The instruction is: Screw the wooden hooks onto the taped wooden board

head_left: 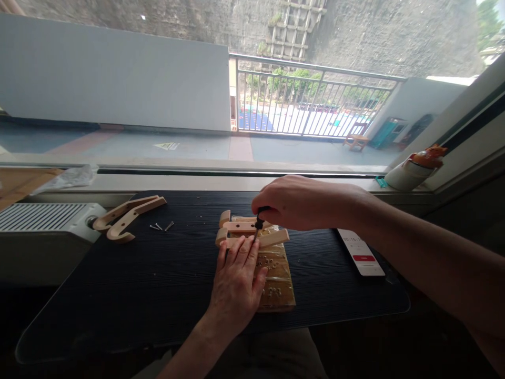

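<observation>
My right hand (pixel 286 202) is wrapped round the black handle of a screwdriver (pixel 259 223). The screwdriver's shaft points down at the nearer of two pale wooden hooks (pixel 276 238); its tip is hidden by my fingers. My left hand (pixel 239 279) lies over that hook with fingers stretched out and fingertips beside the shaft, thumb apart on the block. Just behind is the second wooden hook (pixel 239 226), with dark holes along it. Both hooks rest across a tape-wrapped wooden block (pixel 282 302) with several small holes in its top.
Two more wooden hooks (pixel 136 216) lie at the table's (pixel 158 295) back left, near several loose screws (pixel 162 227). A phone (pixel 362 255) showing a timer lies at the right. Behind the table are a window sill, a radiator (pixel 47 218) and a pale container (pixel 410 173).
</observation>
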`<state>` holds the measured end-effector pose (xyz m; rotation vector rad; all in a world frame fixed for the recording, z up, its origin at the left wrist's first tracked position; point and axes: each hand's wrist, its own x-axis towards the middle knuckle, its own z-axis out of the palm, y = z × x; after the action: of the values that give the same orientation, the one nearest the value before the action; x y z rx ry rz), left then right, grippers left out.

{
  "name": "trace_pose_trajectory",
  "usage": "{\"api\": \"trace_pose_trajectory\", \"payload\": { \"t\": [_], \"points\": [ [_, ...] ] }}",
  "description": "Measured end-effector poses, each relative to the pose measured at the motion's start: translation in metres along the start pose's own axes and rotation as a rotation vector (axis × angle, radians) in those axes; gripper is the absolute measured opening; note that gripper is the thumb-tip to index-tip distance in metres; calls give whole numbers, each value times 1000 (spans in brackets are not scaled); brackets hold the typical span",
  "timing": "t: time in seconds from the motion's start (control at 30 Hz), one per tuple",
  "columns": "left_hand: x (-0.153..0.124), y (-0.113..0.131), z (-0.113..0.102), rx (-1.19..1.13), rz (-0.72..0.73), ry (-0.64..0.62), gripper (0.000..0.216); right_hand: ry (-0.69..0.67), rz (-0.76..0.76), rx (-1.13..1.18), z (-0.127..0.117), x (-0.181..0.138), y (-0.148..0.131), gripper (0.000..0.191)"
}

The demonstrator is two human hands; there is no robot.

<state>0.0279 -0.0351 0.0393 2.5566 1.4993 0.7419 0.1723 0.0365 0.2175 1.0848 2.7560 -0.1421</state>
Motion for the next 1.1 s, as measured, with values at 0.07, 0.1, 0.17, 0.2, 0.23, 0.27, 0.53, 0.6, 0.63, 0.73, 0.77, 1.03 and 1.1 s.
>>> {"api": "trace_pose_trajectory", "payload": {
  "t": [0.07,0.1,0.17,0.2,0.23,0.27,0.53,0.6,0.63,0.73,0.77,1.03,1.1],
  "points": [
    [0,0,0,3,1,1,45,4,26,-13,1,0,1,27],
    [0,0,0,4,1,-2,45,1,44,-22,1,0,1,29],
    [-1,0,0,7,-3,-9,45,-6,67,-26,-1,-1,2,30],
    [-1,0,0,7,-4,-10,45,-5,67,-15,-2,-2,2,29],
    [-1,0,0,6,-3,-7,45,0,61,4,-3,-2,2,27],
    [-1,0,0,3,0,-2,45,1,51,26,-4,-3,1,27],
    [0,0,0,2,5,0,45,-25,22,37,-6,-1,0,24],
    [0,0,1,4,6,1,45,-4,26,38,-3,0,1,25],
    [0,0,1,3,8,4,45,5,31,43,-1,1,2,27],
    [0,0,1,2,10,12,45,14,51,43,0,0,4,30],
    [-1,0,1,3,9,11,45,8,55,39,-1,0,4,30],
    [-1,0,-1,1,3,-11,45,12,-6,63,-7,-1,0,23],
    [0,0,-1,-6,3,-4,45,7,-6,66,-5,0,0,23]
  ]
}}
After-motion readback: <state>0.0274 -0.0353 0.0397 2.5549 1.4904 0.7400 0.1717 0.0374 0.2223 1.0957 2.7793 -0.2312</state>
